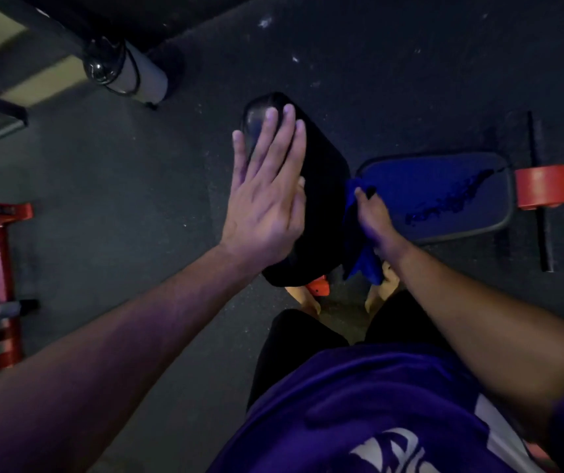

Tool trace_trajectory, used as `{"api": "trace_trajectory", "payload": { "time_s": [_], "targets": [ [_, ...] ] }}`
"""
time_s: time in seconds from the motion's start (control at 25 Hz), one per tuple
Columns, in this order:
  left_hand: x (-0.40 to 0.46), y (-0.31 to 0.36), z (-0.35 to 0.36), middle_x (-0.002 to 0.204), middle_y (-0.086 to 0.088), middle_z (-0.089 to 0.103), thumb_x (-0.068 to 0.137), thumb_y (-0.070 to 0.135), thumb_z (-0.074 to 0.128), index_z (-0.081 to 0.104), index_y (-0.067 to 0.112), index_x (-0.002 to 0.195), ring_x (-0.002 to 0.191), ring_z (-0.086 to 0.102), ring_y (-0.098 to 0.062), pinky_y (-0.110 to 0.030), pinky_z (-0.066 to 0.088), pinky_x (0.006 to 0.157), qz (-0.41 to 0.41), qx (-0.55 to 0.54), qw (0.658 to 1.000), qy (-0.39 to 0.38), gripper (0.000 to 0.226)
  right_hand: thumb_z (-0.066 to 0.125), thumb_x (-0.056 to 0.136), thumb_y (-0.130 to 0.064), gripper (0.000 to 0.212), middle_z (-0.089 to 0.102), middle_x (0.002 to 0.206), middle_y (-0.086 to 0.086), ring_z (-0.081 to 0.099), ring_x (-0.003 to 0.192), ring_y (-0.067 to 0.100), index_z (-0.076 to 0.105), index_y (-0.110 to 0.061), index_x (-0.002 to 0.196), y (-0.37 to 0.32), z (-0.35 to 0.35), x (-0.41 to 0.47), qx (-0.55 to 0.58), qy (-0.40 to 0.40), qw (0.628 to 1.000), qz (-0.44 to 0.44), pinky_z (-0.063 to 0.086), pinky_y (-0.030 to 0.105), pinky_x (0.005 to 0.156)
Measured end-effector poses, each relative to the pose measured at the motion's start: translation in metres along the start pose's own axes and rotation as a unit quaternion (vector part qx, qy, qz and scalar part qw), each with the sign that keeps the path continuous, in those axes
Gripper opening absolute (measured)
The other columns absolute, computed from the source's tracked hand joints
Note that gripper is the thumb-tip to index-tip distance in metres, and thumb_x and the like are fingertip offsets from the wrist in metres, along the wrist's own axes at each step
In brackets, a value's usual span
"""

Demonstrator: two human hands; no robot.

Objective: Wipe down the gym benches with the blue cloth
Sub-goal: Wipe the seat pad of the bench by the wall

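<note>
The left hand [267, 196] is laid flat on the black back pad [321, 186], fingers [256, 145] straight and slightly apart. Right of the pad, the blue cloth [359, 240] is gripped by the right hand [376, 223], beside the wet seat pad [437, 196].

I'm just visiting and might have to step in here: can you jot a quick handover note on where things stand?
Left hand: open, fingers straight, flat on the black padded bench backrest.
Right hand: gripping the crumpled blue cloth at the gap between backrest and the flat padded seat.
Done: hard to tell; a dark streak shows on the seat.
Left: wipe backrest and seat, then any other benches.
</note>
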State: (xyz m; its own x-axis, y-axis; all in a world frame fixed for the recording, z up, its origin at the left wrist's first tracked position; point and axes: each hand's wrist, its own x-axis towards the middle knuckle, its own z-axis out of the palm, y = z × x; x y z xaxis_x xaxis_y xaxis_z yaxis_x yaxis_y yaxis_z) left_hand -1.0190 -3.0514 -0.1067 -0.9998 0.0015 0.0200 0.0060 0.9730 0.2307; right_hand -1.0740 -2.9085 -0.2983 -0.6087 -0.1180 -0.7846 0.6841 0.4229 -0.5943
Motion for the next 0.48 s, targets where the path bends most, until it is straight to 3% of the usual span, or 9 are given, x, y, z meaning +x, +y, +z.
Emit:
{"api": "trace_trajectory", "payload": {
  "time_s": [0.12, 0.24, 0.36, 0.48],
  "targets": [
    [0.003, -0.001, -0.001, 0.169, -0.013, 0.02, 0.094, 0.012, 0.044, 0.026, 0.001, 0.159, 0.158, 0.01, -0.025, -0.047, 0.001, 0.129, 0.003, -0.002, 1.0, -0.012, 0.068, 0.035, 0.107, -0.039, 0.051, 0.051, 0.145, 0.018, 0.045, 0.135, 0.031, 0.047, -0.006, 0.143, -0.066, -0.008, 0.003, 0.036, 0.052, 0.991, -0.119, 0.034, 0.029, 0.104],
    [0.002, -0.002, -0.001, 0.168, -0.012, 0.025, 0.093, 0.012, 0.045, 0.03, 0.001, 0.158, 0.158, 0.013, -0.025, -0.046, 0.003, 0.129, 0.004, 0.004, 1.0, -0.008, 0.068, 0.034, 0.105, -0.048, 0.054, 0.047, 0.149, 0.008, 0.04, 0.137, 0.027, 0.042, -0.014, 0.145, -0.099, 0.022, -0.009, 0.019, 0.033, 0.982, -0.183, 0.03, 0.039, 0.109],
    [0.004, -0.003, 0.0, 0.166, -0.011, 0.028, 0.092, 0.012, 0.043, 0.033, 0.001, 0.157, 0.157, 0.014, -0.027, -0.047, 0.003, 0.129, 0.007, 0.005, 1.0, -0.012, 0.067, 0.031, 0.102, -0.056, 0.062, 0.044, 0.15, 0.011, 0.037, 0.139, 0.03, 0.037, -0.014, 0.148, -0.085, 0.04, 0.009, 0.03, 0.033, 0.989, -0.144, 0.027, 0.045, 0.113],
    [0.004, -0.002, 0.0, 0.166, -0.011, 0.03, 0.091, 0.012, 0.041, 0.034, 0.001, 0.156, 0.157, 0.015, -0.028, -0.049, 0.004, 0.128, 0.009, 0.004, 1.0, -0.011, 0.066, 0.031, 0.102, -0.056, 0.068, 0.043, 0.15, 0.018, 0.04, 0.138, 0.035, 0.034, -0.007, 0.15, -0.064, 0.029, 0.043, 0.025, 0.008, 1.0, -0.017, 0.03, 0.041, 0.112]
  ]
}}
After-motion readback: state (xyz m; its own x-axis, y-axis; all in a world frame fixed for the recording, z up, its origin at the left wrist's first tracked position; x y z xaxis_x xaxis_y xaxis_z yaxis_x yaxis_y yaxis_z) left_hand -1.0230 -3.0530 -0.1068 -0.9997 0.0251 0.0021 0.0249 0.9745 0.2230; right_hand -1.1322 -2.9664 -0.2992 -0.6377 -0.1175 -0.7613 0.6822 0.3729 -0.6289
